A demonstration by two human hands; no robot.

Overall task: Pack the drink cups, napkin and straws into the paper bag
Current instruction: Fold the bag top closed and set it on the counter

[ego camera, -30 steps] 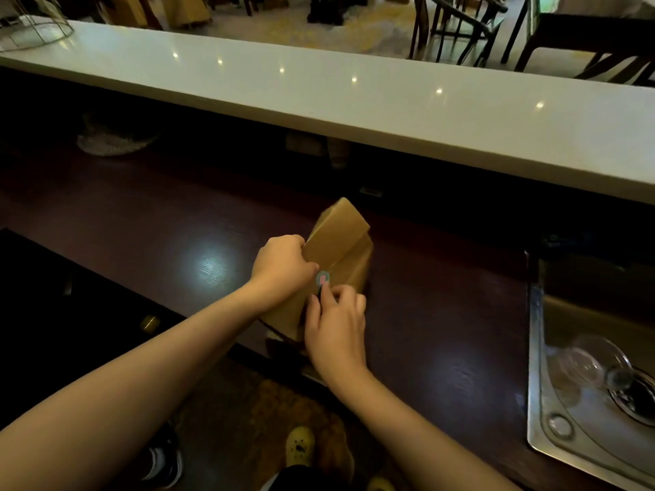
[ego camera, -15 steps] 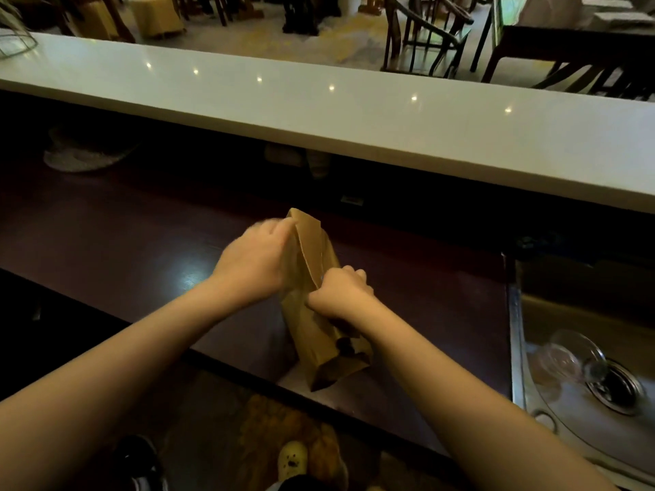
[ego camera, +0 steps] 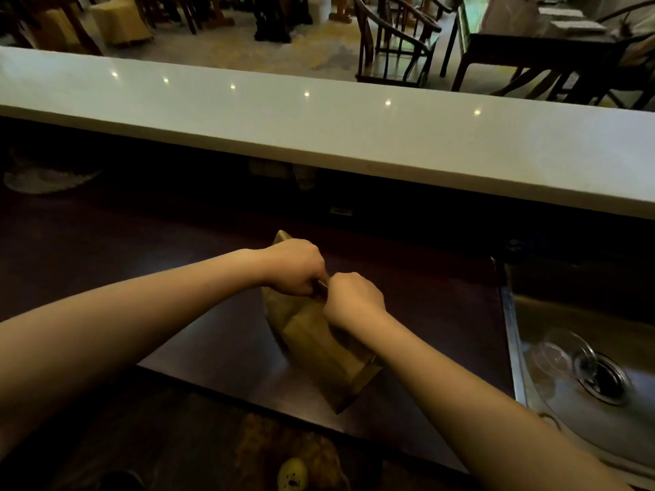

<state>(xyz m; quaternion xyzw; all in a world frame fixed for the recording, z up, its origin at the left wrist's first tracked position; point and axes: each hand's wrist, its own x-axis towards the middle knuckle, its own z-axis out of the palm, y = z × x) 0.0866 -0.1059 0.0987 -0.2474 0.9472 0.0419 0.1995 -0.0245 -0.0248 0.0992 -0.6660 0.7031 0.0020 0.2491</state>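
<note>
A brown paper bag (ego camera: 319,349) stands upright on the dark wooden counter (ego camera: 159,271), near its front edge. Its top is folded shut. My left hand (ego camera: 296,267) grips the folded top from the left. My right hand (ego camera: 354,299) grips the same fold from the right, knuckles almost touching the left hand. Cups, napkin and straws are not visible; the inside of the bag is hidden.
A raised white bar top (ego camera: 319,136) runs across behind the counter. A steel sink (ego camera: 584,377) with a clear glass (ego camera: 553,356) lying in it is at the right. Chairs and tables stand in the room beyond.
A second ago my right fingers pressed a sticker on the folded bag flap. The bag has since turned and stands more upright, and both hands now clench its top fold.
</note>
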